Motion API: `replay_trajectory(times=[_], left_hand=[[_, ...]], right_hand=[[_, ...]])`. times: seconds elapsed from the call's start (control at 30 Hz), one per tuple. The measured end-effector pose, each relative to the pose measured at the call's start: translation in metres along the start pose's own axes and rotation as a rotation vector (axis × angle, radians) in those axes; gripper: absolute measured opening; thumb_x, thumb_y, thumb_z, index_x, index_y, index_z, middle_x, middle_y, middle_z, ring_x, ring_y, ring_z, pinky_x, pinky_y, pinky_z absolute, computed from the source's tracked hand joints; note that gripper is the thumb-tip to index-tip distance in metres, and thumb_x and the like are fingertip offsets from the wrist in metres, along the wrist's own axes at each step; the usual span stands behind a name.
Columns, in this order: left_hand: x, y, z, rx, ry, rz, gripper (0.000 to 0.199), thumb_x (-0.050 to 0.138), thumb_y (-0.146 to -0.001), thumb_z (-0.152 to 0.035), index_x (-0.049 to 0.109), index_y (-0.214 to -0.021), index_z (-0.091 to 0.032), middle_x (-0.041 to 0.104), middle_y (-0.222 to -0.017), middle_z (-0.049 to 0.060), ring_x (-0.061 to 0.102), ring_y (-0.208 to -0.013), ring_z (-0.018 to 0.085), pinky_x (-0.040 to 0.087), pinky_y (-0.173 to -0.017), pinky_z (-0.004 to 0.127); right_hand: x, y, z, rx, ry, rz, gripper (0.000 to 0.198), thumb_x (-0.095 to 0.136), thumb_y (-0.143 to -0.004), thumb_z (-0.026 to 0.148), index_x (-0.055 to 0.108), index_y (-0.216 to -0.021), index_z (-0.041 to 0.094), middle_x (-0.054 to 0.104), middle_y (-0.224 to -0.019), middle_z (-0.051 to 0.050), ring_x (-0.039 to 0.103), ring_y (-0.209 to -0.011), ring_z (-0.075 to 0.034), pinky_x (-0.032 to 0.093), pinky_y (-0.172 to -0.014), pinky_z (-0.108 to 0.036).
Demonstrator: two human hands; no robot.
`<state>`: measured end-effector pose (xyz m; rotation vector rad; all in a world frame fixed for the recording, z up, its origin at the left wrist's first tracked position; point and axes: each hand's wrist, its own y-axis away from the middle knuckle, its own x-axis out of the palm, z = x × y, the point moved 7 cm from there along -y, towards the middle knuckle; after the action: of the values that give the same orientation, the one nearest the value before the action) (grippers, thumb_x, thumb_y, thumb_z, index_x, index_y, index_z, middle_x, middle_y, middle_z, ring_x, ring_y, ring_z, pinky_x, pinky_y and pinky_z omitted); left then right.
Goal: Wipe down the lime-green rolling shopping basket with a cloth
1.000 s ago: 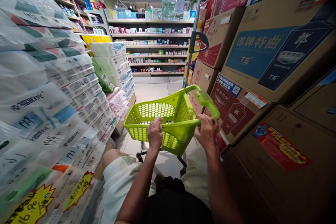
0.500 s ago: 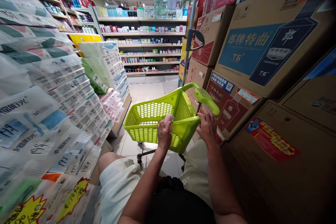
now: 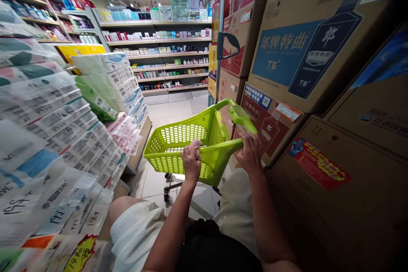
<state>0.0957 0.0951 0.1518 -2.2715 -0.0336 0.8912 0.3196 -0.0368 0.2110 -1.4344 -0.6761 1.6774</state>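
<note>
A lime-green plastic shopping cart [image 3: 219,165] stands in front of me at an angle, and I see no goods in its basket. My left hand [image 3: 191,165] is closed around a crumpled pink cloth [image 3: 195,143] and rests on the cart's near side rim. At the cart's back corner, my right hand [image 3: 250,153] is wrapped round the near end of the green handle [image 3: 241,115]. Its fingertips are partly hidden from view.
Stacked tissue packs [image 3: 66,131] line the left side, close to my knee. Large cardboard boxes [image 3: 287,46] rise on the right, beside a metal pole [image 3: 220,21] with a dark handle. Shelves of small goods [image 3: 165,51] stand across the far end of the tiled floor [image 3: 172,108].
The view has shifted a little, so the shelves and boxes sit further left. Both hands keep their hold on the cloth and the cart handle.
</note>
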Motion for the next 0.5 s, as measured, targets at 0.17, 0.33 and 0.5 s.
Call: replay_trajectory(times=[0.17,0.33,0.5], left_hand=[[0.014,-0.01,-0.033,-0.016,0.022,0.025,0.049,0.053,-0.074,0.002,0.076,-0.108,-0.024,0.058,-0.117,0.013,0.052,-0.112,0.033,0.048,-0.099,0.049],[0.027,-0.022,-0.087,0.066,0.053,0.105,0.036,0.053,-0.087,-0.005,0.076,-0.106,-0.027,0.061,-0.115,0.012,0.051,-0.104,0.03,0.048,-0.095,0.046],[0.026,-0.015,-0.09,0.08,0.147,0.099,0.049,0.052,-0.089,-0.004,0.069,-0.129,-0.027,0.061,-0.122,0.013,0.054,-0.114,0.03,0.048,-0.102,0.047]], right_hand=[[-0.006,0.002,-0.002,0.067,-0.076,-0.066,0.069,0.043,-0.075,0.004,0.051,-0.142,0.019,0.063,-0.139,-0.014,0.052,-0.136,-0.029,0.035,-0.12,-0.054],[-0.01,0.004,0.002,0.085,-0.071,-0.107,0.059,0.043,-0.08,0.006,0.053,-0.137,0.019,0.065,-0.137,-0.013,0.053,-0.134,-0.028,0.034,-0.12,-0.05],[-0.01,0.003,0.002,0.051,-0.088,-0.105,0.064,0.042,-0.075,0.004,0.055,-0.135,0.02,0.067,-0.133,-0.011,0.055,-0.132,-0.026,0.036,-0.119,-0.047]])
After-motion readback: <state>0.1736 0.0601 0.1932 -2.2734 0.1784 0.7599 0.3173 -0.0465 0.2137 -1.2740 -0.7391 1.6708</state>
